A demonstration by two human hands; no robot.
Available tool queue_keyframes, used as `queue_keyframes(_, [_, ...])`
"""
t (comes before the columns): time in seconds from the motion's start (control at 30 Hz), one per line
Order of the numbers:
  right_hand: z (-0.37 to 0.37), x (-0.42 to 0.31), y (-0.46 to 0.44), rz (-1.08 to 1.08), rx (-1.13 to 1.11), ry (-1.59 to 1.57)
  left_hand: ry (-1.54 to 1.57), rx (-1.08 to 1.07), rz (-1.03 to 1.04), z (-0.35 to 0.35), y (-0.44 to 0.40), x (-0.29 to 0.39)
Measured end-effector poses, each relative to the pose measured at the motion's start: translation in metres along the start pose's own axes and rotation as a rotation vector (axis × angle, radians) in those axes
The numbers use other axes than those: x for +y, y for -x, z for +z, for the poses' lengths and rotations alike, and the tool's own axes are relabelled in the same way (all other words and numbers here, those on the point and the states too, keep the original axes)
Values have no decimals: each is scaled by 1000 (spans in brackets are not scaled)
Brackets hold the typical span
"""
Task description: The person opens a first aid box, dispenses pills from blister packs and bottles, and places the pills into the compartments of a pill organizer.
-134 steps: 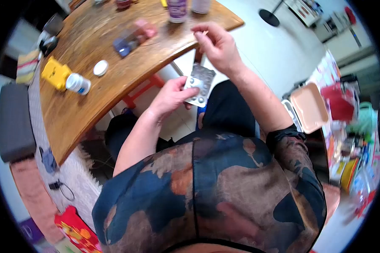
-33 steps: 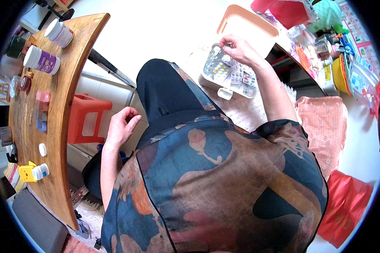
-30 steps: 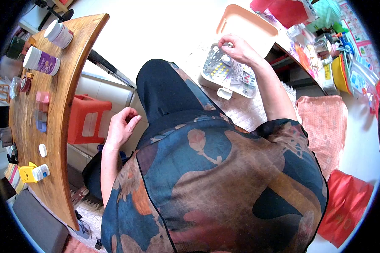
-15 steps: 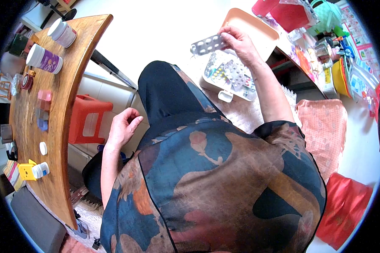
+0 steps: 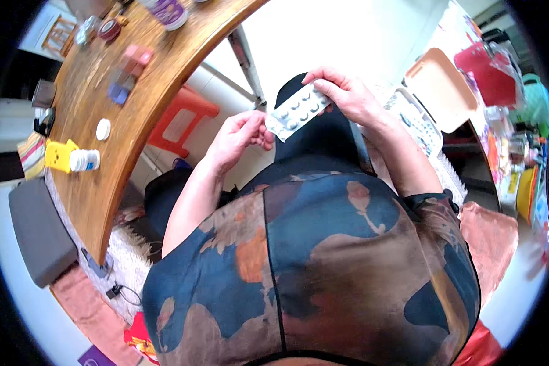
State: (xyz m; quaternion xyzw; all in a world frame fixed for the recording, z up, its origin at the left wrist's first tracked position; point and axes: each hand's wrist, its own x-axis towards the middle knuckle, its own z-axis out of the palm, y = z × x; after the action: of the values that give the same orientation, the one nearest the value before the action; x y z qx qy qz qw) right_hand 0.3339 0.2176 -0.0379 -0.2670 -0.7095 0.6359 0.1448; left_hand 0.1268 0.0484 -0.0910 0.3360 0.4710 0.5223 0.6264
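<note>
A silver blister pack of pills [image 5: 297, 111] is held above my dark-trousered knee. My right hand [image 5: 348, 97] pinches its upper right end between thumb and fingers. At the lower left end, my left hand [image 5: 239, 139] has its thumb and curled fingers closed at the pack's edge. The open medicine box [image 5: 433, 143], white with a peach lid [image 5: 442, 88], stands beyond my right forearm. More blister packs lie inside it, partly hidden by that arm.
To the left is a wooden table [image 5: 158, 73] bearing a purple-labelled bottle [image 5: 166, 13], a pill organiser [image 5: 122, 85], a white cap [image 5: 104, 129], a small white bottle [image 5: 84, 160] and a yellow holder [image 5: 59, 156]. A red stool [image 5: 183, 122] stands beneath its edge.
My right hand has brought the blister pack from above the medicine box to over my lap. My left hand has risen to meet its end. The view has turned toward the right.
</note>
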Motion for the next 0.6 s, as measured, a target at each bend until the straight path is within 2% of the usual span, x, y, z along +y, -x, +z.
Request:
queue_keyframes(0.13, [16,2,-14,-32,-48,40,-26,19,36,-4,3,6])
queue_keyframes(0.27, [20,5,-22,-45,-5,102,-53,12,36,-8,7,11])
queue_keyframes(0.43, [22,13,-30,-60,24,51,-117,-29,-70,-2,10,20])
queue_keyframes(0.53, [22,13,-32,-102,3,131,-162,25,-86,0,8,15])
queue_keyframes(0.6, [27,9,-34,-134,133,108,-127,75,-86,-3,5,11])
